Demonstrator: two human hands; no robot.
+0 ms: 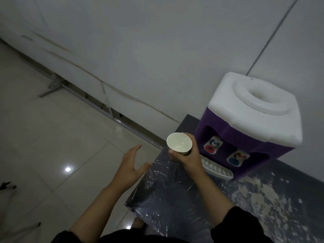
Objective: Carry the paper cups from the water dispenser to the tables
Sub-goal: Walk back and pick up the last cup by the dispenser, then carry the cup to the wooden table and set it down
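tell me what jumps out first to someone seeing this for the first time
The purple water dispenser with its white top stands at right on a dark, speckled countertop against the wall. Just left of its taps, the right hand holds a paper cup upright, its pale inside facing the camera. The left hand hangs open and empty over the glossy tiled floor.

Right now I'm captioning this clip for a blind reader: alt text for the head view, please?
A right hand holds a paper cup upright beside a purple-and-white water dispenser on a dark table. The left hand hovers open over the tiled floor.
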